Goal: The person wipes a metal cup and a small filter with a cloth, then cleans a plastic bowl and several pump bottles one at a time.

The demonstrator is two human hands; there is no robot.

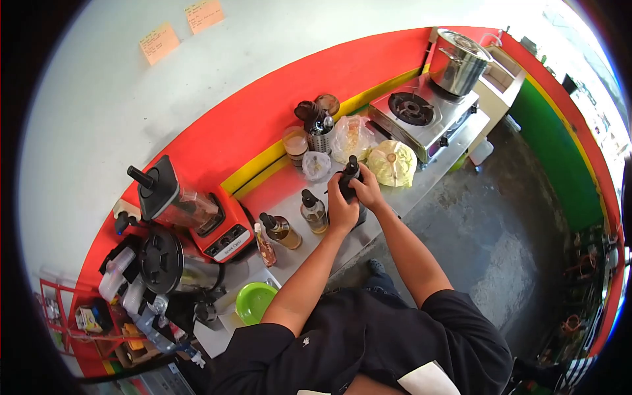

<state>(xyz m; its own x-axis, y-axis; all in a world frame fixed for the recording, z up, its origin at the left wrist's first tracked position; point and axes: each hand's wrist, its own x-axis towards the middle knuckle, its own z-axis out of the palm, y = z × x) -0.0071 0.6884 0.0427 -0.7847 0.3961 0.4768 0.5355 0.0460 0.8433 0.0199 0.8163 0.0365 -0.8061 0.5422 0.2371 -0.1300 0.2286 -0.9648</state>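
Note:
Both of my hands are closed around a dark bottle (351, 172) with a black top, above the front edge of the metal counter (359, 240). My left hand (341, 207) wraps its left side, and my right hand (368, 189) grips it from the right. Left of my hands stand a clear bottle with a black cap (315, 214) and a bottle of amber liquid (282, 232). A pale green cabbage (392, 163) lies just right of the held bottle. Behind it are a plastic bag (352, 137) and a smaller clear bag (316, 166).
A gas stove (421, 118) with a steel pot (459, 62) stands at the right. Utensils fill a metal holder (321, 139) by the wall. At the left are a red blender (224, 230), a sauce bottle (264, 247), a green bowl (255, 301) and a black-lidded container (161, 260).

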